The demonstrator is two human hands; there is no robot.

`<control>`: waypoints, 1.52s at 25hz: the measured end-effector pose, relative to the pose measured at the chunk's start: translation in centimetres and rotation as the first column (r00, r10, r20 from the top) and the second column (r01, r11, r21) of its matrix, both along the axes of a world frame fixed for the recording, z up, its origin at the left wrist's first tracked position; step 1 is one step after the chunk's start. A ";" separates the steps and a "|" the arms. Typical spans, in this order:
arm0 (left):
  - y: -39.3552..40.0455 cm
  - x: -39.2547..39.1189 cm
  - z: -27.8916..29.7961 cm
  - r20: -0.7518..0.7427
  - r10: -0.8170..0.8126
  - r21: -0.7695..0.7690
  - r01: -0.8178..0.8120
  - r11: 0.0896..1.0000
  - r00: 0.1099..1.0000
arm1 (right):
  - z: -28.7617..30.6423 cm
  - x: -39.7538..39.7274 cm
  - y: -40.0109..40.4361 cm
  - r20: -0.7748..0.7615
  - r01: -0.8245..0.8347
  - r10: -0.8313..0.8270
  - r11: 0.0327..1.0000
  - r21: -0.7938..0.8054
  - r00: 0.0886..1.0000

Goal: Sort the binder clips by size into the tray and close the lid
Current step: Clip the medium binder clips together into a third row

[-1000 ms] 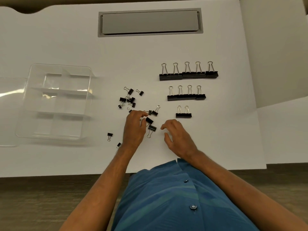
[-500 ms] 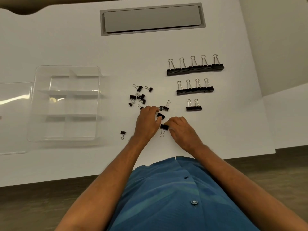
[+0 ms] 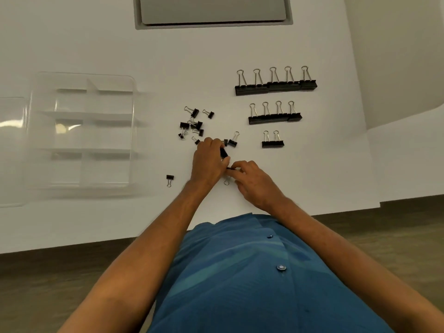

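A clear divided tray [image 3: 81,131] lies at the left with its lid [image 3: 12,150] open beside it. Rows of black binder clips stand at the right: large ones [image 3: 276,86], medium ones [image 3: 275,117], and a pair [image 3: 272,143]. Small loose clips [image 3: 192,126] lie scattered in the middle. My left hand [image 3: 207,162] grips a small black clip [image 3: 224,153]. My right hand [image 3: 252,181] pinches another small clip [image 3: 231,168], whose wire handle [image 3: 226,182] shows below my fingers. Both hands meet on the table.
One stray clip [image 3: 169,179] lies alone near the tray's front right corner. Another clip [image 3: 233,141] stands just beyond my left hand. A grey recessed panel [image 3: 213,10] sits at the table's far side. The table's front edge [image 3: 96,243] is close to my body.
My right hand moved left onto the small clip near my left hand and pinched it. My left hand curled round the other small clip. The camera view shifted forward.
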State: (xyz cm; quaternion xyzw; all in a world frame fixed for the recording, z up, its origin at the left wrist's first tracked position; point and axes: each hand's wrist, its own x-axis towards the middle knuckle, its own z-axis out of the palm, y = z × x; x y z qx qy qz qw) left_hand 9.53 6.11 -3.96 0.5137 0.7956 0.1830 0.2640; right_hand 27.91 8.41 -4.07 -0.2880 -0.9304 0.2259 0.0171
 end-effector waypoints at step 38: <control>6.2 9.9 -1.1 0.136 0.096 0.108 -0.111 0.988 0.986 | -0.3 10.5 16.3 -0.038 0.507 -0.539 0.812 -0.290 0.841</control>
